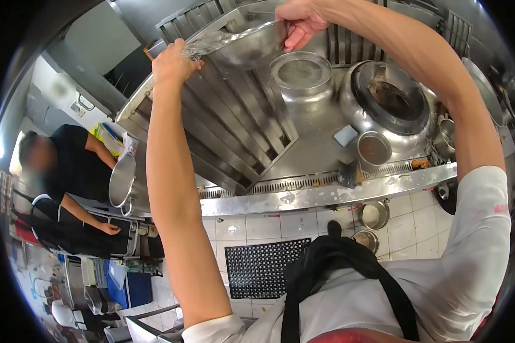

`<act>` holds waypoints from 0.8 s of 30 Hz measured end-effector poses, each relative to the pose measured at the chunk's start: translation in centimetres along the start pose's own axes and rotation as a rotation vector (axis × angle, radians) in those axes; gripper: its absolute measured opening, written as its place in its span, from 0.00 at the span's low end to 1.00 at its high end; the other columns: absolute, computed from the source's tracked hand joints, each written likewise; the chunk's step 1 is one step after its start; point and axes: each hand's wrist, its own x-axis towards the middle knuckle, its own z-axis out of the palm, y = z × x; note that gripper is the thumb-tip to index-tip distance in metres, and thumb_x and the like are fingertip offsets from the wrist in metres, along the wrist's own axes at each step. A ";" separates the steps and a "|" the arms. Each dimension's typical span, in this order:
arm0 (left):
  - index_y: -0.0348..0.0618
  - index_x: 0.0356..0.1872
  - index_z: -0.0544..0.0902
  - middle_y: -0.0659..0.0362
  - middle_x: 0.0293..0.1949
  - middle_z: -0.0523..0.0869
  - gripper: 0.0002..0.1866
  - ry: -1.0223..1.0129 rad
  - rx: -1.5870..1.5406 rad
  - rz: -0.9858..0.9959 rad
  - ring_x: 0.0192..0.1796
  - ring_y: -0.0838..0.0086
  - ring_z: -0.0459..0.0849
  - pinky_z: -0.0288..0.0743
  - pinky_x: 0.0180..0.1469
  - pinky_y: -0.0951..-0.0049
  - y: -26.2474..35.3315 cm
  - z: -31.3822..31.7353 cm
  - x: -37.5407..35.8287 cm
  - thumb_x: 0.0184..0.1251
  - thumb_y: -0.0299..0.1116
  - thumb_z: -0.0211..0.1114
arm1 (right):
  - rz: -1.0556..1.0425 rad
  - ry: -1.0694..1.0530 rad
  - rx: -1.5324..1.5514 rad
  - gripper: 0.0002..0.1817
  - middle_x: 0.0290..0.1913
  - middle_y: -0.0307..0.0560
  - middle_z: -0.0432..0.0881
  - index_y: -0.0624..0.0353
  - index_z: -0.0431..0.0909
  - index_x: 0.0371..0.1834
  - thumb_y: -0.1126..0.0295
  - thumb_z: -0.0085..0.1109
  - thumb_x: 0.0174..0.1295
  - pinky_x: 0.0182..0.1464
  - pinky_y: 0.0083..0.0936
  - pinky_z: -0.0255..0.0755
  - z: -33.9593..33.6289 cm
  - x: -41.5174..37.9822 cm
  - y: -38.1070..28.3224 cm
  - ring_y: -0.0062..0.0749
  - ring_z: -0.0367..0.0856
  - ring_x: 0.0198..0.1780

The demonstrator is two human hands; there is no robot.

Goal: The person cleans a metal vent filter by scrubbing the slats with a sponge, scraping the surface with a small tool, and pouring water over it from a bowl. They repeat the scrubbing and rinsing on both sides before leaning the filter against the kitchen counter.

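Both arms stretched out over a steel cooking range [303, 143]. Right hand [299, 23] closed on the rim of a steel bowl [243, 48], fingers curled over the near edge, thumb side hidden. Bowl tilted, held up above the slatted grate [234, 126], with water [209, 43] spilling from its left lip. Left hand [174, 63] at that lip, knuckles up in the stream; whether gripping the rim or only touching it cannot be told. Beneath and right of the bowl, a round steel pot [301, 77] set into the range top. Further right, a wok burner ring [390, 97] with a dark, scorched middle. Near its front, a pale sponge [345, 135] and a small tin [374, 150], just beside each other. Below the range edge, white tiled floor [257, 226], a black rubber mat [260, 266] and two small bowls [375, 214]. Off to the left, well apart, another person in black [68, 171], one hand on a counter, with a large pot [122, 180] beside them.
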 end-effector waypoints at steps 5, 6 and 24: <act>0.47 0.63 0.73 0.52 0.61 0.82 0.40 0.012 0.019 0.025 0.62 0.56 0.82 0.77 0.62 0.56 -0.9 0.2 0.4 0.53 0.55 0.77 | -0.018 0.367 0.015 0.27 0.68 0.70 0.73 0.78 0.69 0.66 0.67 0.39 0.73 0.61 0.47 0.79 1.9 -3.6 1.3 0.46 0.87 0.51; 0.49 0.67 0.72 0.52 0.63 0.81 0.42 0.004 0.011 0.070 0.63 0.55 0.81 0.76 0.63 0.55 -1.3 0.2 0.4 0.52 0.54 0.77 | 0.000 0.263 -0.021 0.26 0.65 0.70 0.77 0.79 0.71 0.63 0.66 0.40 0.72 0.60 0.45 0.79 -1.0 -1.9 3.5 0.44 0.88 0.48; 0.45 0.65 0.76 0.48 0.53 0.88 0.40 -0.314 -0.270 0.166 0.57 0.55 0.86 0.76 0.60 0.59 -6.5 -2.7 -0.6 0.47 0.39 0.82 | -0.317 0.227 -0.120 0.22 0.53 0.69 0.84 0.76 0.75 0.57 0.68 0.41 0.71 0.46 0.41 0.87 2.5 -1.8 0.7 0.49 0.89 0.41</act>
